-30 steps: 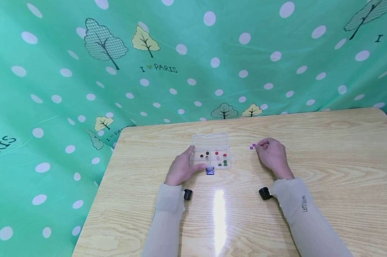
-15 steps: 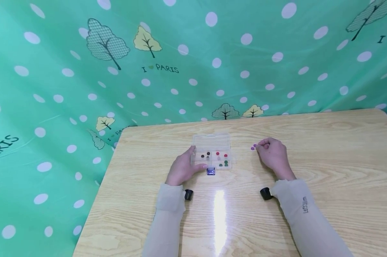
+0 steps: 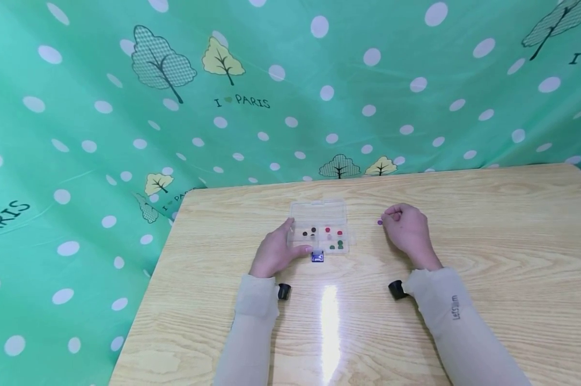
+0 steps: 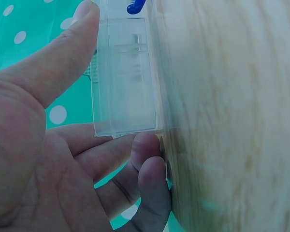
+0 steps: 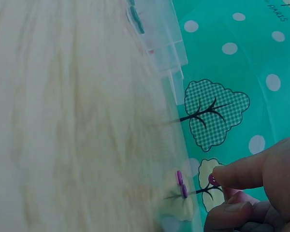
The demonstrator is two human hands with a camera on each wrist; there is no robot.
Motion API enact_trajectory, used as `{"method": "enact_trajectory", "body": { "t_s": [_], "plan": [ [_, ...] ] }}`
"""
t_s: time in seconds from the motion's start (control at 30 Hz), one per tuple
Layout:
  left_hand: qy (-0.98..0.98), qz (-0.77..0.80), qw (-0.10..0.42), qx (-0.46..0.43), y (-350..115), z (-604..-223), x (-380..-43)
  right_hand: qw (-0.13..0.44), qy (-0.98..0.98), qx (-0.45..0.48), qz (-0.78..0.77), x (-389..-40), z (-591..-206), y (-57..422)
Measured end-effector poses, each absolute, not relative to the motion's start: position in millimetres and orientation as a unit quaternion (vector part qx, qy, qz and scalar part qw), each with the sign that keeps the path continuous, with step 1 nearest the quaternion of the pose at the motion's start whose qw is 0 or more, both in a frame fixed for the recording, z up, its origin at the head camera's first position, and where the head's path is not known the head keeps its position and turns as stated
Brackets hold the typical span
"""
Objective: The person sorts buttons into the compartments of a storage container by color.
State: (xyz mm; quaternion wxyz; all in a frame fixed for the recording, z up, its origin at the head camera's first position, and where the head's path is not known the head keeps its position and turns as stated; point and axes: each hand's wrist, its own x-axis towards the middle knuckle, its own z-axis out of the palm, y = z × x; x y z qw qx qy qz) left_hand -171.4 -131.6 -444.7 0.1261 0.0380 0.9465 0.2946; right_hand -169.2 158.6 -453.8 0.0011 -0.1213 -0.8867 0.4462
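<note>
A clear plastic compartment box (image 3: 319,213) lies open on the table, its lid tilted back and a blue latch (image 3: 317,256) at the front. Black buttons (image 3: 304,234), red buttons (image 3: 339,232) and green buttons (image 3: 332,247) sit in separate compartments. My left hand (image 3: 277,252) grips the box's left end, thumb along the front and fingers at the end wall (image 4: 125,87). To the right, my right hand (image 3: 408,233) pinches a purple button (image 5: 213,180) at the index fingertip. Two more purple buttons (image 5: 182,186) lie on the table beside those fingers.
The wooden table (image 3: 213,321) runs back to a green dotted curtain (image 3: 251,134) with printed trees. Black wrist cameras (image 3: 397,289) stick out from the cuffs on the inner side of each wrist.
My right hand has shifted slightly up and left, holding a purple button, and covers more of the purple buttons in the head view. The left hand stays on the box.
</note>
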Motion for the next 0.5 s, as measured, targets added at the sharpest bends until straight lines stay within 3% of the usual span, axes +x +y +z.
{"method": "enact_trajectory", "body": {
  "t_s": [0.5],
  "plan": [
    [0.945, 0.297, 0.129, 0.033, -132.7, -445.3, -171.2, 0.0, -0.883, -0.105, 0.457, -173.0, -446.2, 140.2]
  ]
}}
